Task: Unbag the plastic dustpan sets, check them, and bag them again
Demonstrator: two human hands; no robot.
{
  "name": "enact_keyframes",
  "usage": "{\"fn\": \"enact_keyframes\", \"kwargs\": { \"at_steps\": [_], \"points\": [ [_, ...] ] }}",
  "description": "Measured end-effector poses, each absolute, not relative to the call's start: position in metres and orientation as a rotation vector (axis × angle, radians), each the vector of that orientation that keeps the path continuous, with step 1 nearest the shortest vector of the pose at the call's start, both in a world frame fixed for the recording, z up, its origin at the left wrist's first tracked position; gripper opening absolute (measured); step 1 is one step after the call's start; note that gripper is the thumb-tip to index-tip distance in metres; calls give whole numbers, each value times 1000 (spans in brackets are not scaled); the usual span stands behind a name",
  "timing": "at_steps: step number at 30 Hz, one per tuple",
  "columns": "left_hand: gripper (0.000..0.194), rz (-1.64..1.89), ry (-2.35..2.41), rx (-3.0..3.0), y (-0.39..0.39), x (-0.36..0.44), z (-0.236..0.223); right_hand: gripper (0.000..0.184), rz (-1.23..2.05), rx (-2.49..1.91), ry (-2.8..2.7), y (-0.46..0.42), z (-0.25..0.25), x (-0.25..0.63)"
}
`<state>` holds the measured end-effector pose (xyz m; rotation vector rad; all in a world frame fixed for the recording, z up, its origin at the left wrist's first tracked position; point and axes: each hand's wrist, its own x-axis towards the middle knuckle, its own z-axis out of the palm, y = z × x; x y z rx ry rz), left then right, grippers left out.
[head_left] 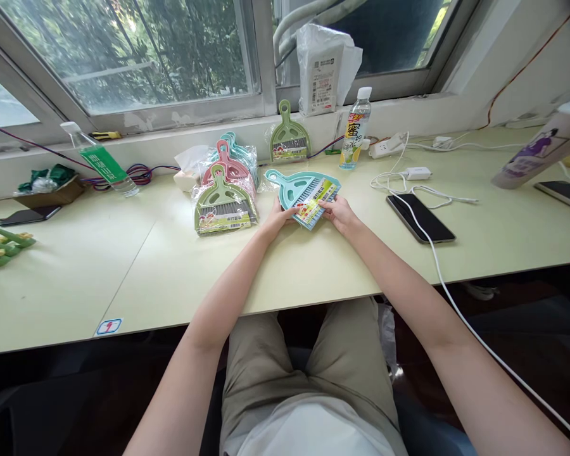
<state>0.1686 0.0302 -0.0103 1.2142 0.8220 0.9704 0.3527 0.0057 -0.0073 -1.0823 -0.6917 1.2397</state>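
Note:
Between my two hands a light-blue dustpan and brush set (pixel 306 193) is held tilted over the table, its handle pointing to the upper left and a printed label across its front. My left hand (pixel 279 218) grips its lower left side. At the right edge, by the label, my right hand (pixel 341 214) is closed on it. Just left stands a row of wrapped dustpan sets: a green one (pixel 224 206) in front, a pink one (pixel 228 163) behind it, and blue ones (pixel 241 144) at the back. Another green dustpan set (pixel 289 136) leans against the sill wall.
A drink bottle (pixel 354 130) and a tissue pack (pixel 320 76) stand at the back. Right of my hands lie a phone (pixel 420 217), white cables and a charger (pixel 418 173). A tilted green-labelled bottle (pixel 102 161) and a small box (pixel 52 193) are at left; a tumbler (pixel 541 145) is far right.

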Motion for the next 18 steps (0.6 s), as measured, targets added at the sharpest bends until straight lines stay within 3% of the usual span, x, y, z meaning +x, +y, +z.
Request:
{"fn": "enact_keyframes", "kwargs": {
  "at_steps": [3,7,12,18],
  "points": [
    [64,974,827,1200,27,171,-6,23,1227,-1051,-649,9,-8,358],
    [57,1066,981,1364,28,173,-5,24,1176,-995,-588,13,-8,371],
    [45,1143,1340,2034,39,176,-12,23,1140,-983,-517,16,-8,385],
    [53,613,1417,2657,67,186,-15,22,1142,-945,-464,16,-5,386]
  ]
}}
